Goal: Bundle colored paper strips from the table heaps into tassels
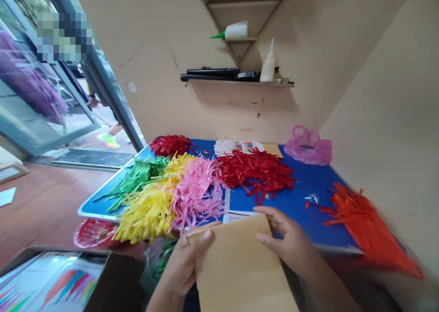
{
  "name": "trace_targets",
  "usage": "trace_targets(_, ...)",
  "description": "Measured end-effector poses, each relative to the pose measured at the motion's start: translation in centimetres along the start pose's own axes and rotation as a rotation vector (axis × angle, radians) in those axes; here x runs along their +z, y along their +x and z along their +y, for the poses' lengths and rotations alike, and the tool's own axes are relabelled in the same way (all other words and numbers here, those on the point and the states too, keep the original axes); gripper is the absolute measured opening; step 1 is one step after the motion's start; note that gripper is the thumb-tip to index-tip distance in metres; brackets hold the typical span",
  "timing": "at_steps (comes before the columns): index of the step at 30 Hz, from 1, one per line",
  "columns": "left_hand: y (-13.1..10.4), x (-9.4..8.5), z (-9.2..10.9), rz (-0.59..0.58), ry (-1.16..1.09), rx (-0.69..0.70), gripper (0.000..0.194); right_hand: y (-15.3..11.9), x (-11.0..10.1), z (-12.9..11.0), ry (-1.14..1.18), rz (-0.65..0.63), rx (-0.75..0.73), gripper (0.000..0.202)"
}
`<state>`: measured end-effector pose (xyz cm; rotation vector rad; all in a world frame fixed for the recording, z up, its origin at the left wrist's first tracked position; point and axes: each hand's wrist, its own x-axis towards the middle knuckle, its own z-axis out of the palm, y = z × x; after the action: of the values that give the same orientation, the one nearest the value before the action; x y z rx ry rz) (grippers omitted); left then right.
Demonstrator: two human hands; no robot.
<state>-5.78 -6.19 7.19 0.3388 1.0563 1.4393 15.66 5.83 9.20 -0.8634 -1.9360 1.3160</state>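
A flat piece of brown kraft paper (240, 261), perhaps an envelope, is held up in front of me, just off the near edge of the table. My left hand (190, 257) grips its left edge, thumb on top and the fingers behind. At the upper right corner, my right hand (284, 239) has its thumb and fingers closed about the edge. Just beyond the paper lie piles of cut strips: pink (199, 190), yellow (151, 207), green (140, 174) and dark red (257, 170). A white printed sheet (236, 217) is partly hidden behind the paper.
Orange strips (366, 220) hang over the right side of the blue table (302, 202). A pink plastic bag (308, 147) and printed cards (236, 146) lie at the back. Below left are a red basket (92, 233) and a cardboard box (116, 275). A glue bottle (268, 67) stands on the shelf.
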Motion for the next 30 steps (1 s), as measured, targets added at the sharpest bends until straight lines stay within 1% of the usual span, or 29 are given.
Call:
trace_targets(1,0.2,0.0,-0.1,0.011,0.031,0.008,0.049,0.2,-0.1,-0.4,-0.168,0.013,-0.104,0.045)
trace_targets(3,0.6,0.1,-0.6,0.009,0.095,0.058,0.043,0.7,0.0,-1.5,-0.473,0.035,-0.361,0.036)
trace_targets(4,0.8,0.2,-0.8,0.001,0.128,0.083,0.042,1.0,0.3,-2.0,-0.580,0.023,-0.476,0.028)
trace_targets(6,1.0,0.5,-1.2,-0.007,0.182,0.118,0.042,1.5,1.2,-2.8,-0.685,-0.027,-0.628,0.016)
trace_targets(8,1.0,0.8,-1.4,-0.007,0.211,0.127,0.043,1.8,1.9,-3.1,-0.708,-0.039,-0.700,0.014)
trace_targets(10,0.7,1.1,-1.4,-0.003,0.192,0.105,0.044,1.9,2.4,-2.8,-0.717,-0.018,-0.748,0.016)
trace_targets(14,0.1,1.8,-1.1,0.036,0.055,0.038,0.045,1.7,2.4,-1.2,-0.797,-0.009,-0.841,0.024)
trace_targets(18,0.0,2.1,-0.9,0.071,-0.023,-0.011,0.040,1.2,2.2,0.0,-0.822,-0.026,-0.916,0.029)
trace_targets(20,0.1,2.0,-1.0,0.091,-0.040,-0.029,0.041,0.7,1.7,0.1,-0.809,-0.063,-0.896,0.028)
trace_targets(22,0.2,1.8,-1.1,0.101,-0.046,-0.035,0.043,0.1,0.7,0.0,-0.732,-0.103,-0.844,0.027)
trace_targets(24,0.2,1.6,-1.1,0.089,-0.047,-0.034,0.044,-0.1,-0.5,0.0,-0.554,-0.121,-0.745,0.026)
trace_targets(25,0.2,1.4,-0.9,0.076,-0.044,-0.031,0.045,0.0,-1.1,0.1,-0.439,-0.116,-0.663,0.029)
trace_targets(26,0.3,1.3,-0.7,0.065,-0.036,-0.024,0.045,0.4,-1.5,0.3,-0.316,-0.114,-0.559,0.040)
trace_targets(28,1.0,1.2,0.2,0.053,-0.006,-0.006,0.047,2.1,-1.6,0.8,-0.065,-0.142,-0.298,0.073)
trace_targets(29,1.6,1.0,0.7,0.046,0.013,0.020,0.050,3.3,-1.5,1.1,0.060,-0.165,-0.178,0.087)
trace_targets(30,2.5,0.9,1.2,0.051,0.037,0.082,0.053,4.9,-1.2,1.4,0.179,-0.181,-0.082,0.094)
